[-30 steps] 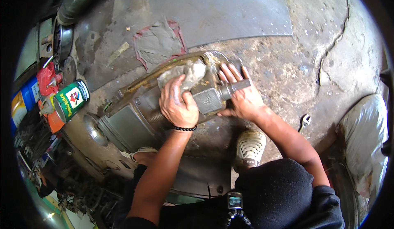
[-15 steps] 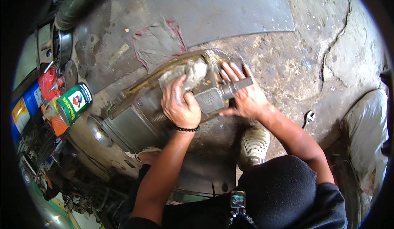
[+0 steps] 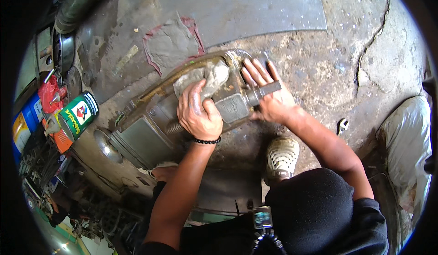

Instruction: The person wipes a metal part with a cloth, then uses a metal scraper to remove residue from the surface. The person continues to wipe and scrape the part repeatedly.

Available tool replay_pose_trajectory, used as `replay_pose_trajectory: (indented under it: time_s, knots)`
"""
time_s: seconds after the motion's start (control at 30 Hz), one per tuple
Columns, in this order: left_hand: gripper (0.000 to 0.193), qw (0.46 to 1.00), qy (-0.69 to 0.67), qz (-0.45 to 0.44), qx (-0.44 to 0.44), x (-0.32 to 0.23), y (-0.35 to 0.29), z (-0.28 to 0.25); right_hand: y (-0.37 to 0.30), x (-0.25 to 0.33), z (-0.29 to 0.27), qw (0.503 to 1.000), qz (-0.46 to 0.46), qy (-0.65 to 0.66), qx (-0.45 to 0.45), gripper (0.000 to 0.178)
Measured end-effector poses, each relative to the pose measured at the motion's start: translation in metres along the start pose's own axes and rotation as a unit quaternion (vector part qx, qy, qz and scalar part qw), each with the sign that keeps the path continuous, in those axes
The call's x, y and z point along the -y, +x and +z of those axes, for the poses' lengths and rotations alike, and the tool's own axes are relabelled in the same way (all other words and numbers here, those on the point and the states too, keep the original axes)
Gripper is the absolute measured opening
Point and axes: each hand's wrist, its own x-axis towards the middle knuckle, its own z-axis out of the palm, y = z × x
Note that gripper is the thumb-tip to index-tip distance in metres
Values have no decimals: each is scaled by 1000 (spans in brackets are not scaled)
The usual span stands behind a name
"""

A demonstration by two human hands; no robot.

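Note:
A heavy grey metal machine part [image 3: 145, 137] lies slantwise on the floor in front of me, with a coarse screw [image 3: 174, 127] along its near side. On its greasy upper side, my left hand [image 3: 199, 111] presses a wadded, dirty white rag [image 3: 203, 79], fingers curled over it. My right hand [image 3: 270, 97] is at the part's right end, fingers stretched and spread, palm behind the protruding square-ended shaft [image 3: 263, 92]. The right thumb is partly hidden below the shaft. A rounded shiny metal piece [image 3: 107, 144] sits at the part's left end.
A grey cloth with red edging [image 3: 172, 46] lies beyond the part, beside a large metal sheet [image 3: 262, 8]. Leftward stand a green can [image 3: 80, 115] and a blue container [image 3: 28, 122]. An adjustable wrench [image 3: 342, 126] and white sack [image 3: 407, 147] are right. My shoe [image 3: 282, 158] is close.
My left hand and the rag stay at nearly the same place on the part. My right thumb has drawn in toward the shaft. The whole view has shifted slightly.

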Motion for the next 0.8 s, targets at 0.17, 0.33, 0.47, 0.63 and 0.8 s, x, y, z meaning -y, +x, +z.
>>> replay_pose_trajectory:
  time_s: [0.17, 0.33, 0.47, 0.63, 0.8]
  knots:
    - [33, 1000, 2, 3, 2, 1, 0, 0, 0, 3, 1, 1000, -4, 18, 24, 119]
    - [33, 1000, -10, -11, 12, 1, 1, -1, -2, 5, 2, 986, 22, 28, 163, 119]
    - [32, 1000, -1, 3, 4, 1, 2, 2, -3, 5, 3, 998, -21, -36, -38, 121]
    - [33, 1000, 5, -10, 10, 0, 0, -1, -3, 7, -3, 990, 26, 15, 135, 123]
    - [35, 1000, -9, -8, 23, 1, 3, -4, -1, 6, -4, 999, 6, 38, 13, 127]
